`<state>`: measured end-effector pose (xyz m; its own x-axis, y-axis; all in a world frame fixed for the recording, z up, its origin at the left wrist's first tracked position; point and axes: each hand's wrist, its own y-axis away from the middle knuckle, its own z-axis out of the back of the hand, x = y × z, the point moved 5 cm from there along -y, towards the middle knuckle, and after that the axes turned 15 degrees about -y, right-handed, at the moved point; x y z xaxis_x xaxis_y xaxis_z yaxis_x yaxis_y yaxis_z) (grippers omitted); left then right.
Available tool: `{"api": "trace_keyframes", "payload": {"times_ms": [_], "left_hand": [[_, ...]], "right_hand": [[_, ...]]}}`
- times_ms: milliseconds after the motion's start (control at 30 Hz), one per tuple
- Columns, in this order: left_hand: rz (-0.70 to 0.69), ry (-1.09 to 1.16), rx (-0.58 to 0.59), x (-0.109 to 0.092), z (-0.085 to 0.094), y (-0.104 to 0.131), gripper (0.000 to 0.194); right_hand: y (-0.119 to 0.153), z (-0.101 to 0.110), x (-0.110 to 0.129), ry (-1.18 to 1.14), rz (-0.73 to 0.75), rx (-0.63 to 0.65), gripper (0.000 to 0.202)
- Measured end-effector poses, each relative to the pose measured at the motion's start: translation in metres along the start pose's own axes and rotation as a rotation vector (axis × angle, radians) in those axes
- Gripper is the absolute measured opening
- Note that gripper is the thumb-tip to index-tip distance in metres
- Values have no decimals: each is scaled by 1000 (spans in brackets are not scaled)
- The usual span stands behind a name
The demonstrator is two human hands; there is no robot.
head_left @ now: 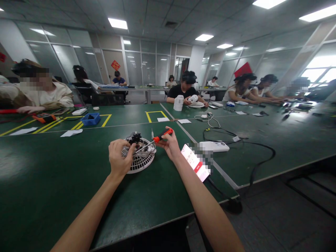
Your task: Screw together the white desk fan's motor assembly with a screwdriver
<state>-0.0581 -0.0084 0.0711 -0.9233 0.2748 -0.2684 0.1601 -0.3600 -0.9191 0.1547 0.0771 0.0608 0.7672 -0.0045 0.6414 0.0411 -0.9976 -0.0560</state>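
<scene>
A round white fan grille (141,163) lies on the green table, with a black motor part (134,138) and wires on top of it. My left hand (120,154) is closed at the left side of this assembly, its fingers and thumb around the motor part's near side. In my right hand (169,143) is a red and black screwdriver (163,135), gripped by its handle. Its shaft slants down to the left, toward the wires near my left thumb. The tip's exact contact is too small to tell. A small clear-handled tool (152,133) shows just behind the grille.
Right of my right forearm lie a lit phone (195,162) and a white power strip (216,146). Black cables (258,142) run across the right side. A blue bin (90,119) stands at the back left. Several people sit around the tables.
</scene>
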Motion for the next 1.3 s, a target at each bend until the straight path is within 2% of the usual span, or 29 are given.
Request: {"api": "trace_keyframes", "payload": {"times_ms": [267, 500, 767, 1033, 1300], "left_hand": [[-67, -21, -97, -2, 3, 2, 10], [-20, -32, -82, -2, 3, 4, 13], [-156, 14, -69, -10, 1, 7, 20], [-123, 25, -19, -10, 0, 6, 15], [-86, 55, -23, -8, -1, 11, 16]], "right_hand": [[0, 10, -6, -152, 29, -195, 28], [0, 22, -15, -231, -13, -361, 18], [-1, 27, -22, -232, -27, -397, 18], [3, 23, -22, -213, -41, -368, 14], [6, 24, -22, -213, -21, -436, 21]]}}
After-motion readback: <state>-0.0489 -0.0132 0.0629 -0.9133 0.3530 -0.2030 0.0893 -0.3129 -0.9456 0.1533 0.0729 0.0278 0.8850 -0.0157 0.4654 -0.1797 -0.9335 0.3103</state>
